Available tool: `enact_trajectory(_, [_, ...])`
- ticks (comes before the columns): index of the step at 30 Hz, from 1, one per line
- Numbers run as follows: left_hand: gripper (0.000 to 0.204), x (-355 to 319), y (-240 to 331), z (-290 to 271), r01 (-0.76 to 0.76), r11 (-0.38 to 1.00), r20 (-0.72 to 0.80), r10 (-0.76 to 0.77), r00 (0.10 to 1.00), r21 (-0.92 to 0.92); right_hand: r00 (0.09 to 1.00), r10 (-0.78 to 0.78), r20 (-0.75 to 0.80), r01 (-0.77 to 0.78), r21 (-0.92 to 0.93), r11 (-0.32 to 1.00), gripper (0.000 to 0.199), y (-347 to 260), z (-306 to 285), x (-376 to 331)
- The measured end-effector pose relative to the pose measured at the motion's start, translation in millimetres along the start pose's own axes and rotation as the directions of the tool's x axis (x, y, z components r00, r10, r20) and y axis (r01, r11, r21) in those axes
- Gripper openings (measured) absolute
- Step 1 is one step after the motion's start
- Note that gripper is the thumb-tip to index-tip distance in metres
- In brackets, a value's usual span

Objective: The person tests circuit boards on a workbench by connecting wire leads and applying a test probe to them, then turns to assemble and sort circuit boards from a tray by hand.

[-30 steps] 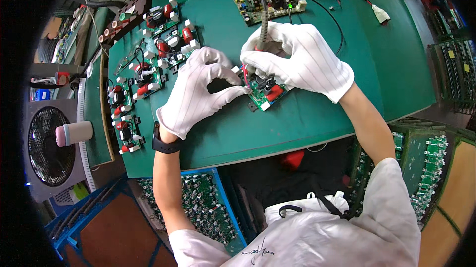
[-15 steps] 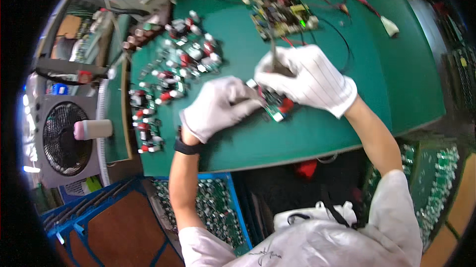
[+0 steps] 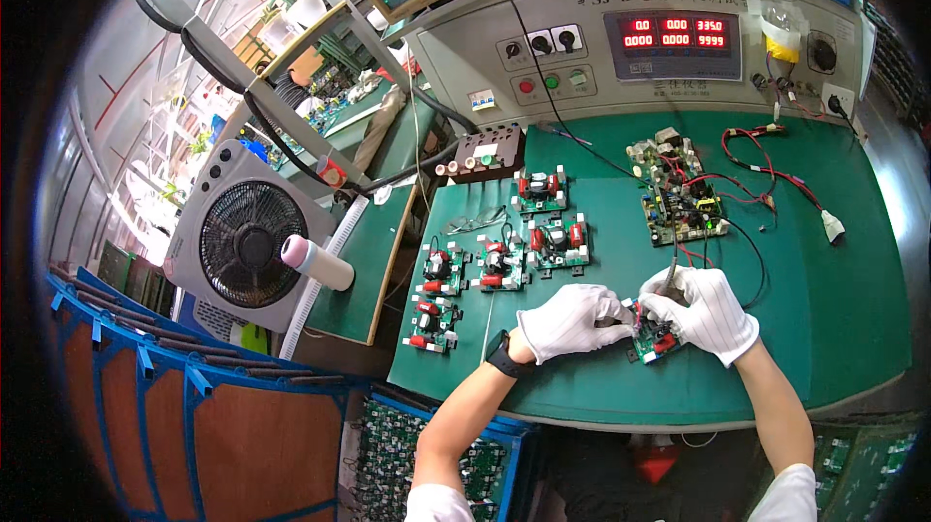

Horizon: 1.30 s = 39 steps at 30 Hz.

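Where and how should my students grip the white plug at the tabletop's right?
Probably across the long sides of the white plug, from above with the right hand, the nearer one: its elongated body lies on the green tabletop with its sides exposed, and its cable leaves the upper-left end.

Head-worn fisheye, left of the pair, looks down and forward. Sits near the desk [image 3: 824,328], wide enough to catch the grey console [image 3: 601,86] behind.
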<state>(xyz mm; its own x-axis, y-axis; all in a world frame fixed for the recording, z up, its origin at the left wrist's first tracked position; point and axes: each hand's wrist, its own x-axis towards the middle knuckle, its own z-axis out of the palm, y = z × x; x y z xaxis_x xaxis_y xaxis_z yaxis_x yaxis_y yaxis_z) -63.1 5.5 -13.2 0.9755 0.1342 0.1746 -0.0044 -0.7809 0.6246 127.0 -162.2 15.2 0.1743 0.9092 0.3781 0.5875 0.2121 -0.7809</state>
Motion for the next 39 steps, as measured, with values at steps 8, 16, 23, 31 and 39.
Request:
enact_trajectory(8, [0.034,1.4,1.1,-0.5,-0.021,0.999,-0.011,0.022,1.000,0.024,1.000,-0.002,0.016,0.003,-0.038,0.999,0.019,-2.4,-1.6,2.1])
enact_trajectory(16, [0.033,0.1,-3.8,2.1,-0.007,1.000,-0.004,0.007,1.000,0.014,1.000,0.020,-0.005,-0.020,0.027,0.999,0.019,-2.2,0.0,0.5])
enact_trajectory(23, [0.030,0.6,7.0,-0.4,-0.052,0.997,-0.038,0.054,0.998,0.056,0.996,0.091,-0.011,-0.089,0.129,0.988,0.019,-6.2,-3.5,-0.1])
enact_trajectory(31, [0.017,9.9,36.9,-12.4,0.084,0.986,-0.057,-0.093,0.994,-0.145,0.937,0.193,-0.291,-0.142,0.187,0.972,0.019,-12.7,-40.6,-8.8])
enact_trajectory(39, [0.029,91.0,106.0,-12.6,-0.047,0.992,-0.125,0.061,0.990,0.115,0.816,0.409,-0.407,-0.119,0.575,0.809,0.041,10.2,-147.1,-43.8])
